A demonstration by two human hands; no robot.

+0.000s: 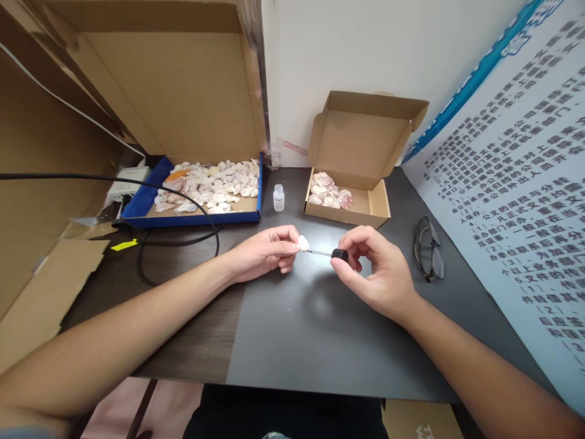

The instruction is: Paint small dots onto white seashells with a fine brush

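Observation:
Between the thumb and fingers of my left hand [269, 253] is a small white seashell [303, 244]. My right hand [377, 268] pinches the black cap of a brush applicator [339, 255]. A thin stem runs leftward from the cap, and its tip meets the shell or lies right beside it. Behind my hands, an uncapped small clear bottle [278, 199] with a white label stands upright on the dark table [283, 329]. What the bottle holds is hard to make out.
At the back left, a blue-edged box [192, 218] holds many pale shells. A smaller cardboard box [350, 214] with several shells stands back right, lid raised. Glasses [428, 250] lie at right, near a large printed sheet [516, 201]. A black cable [180, 194] loops at left.

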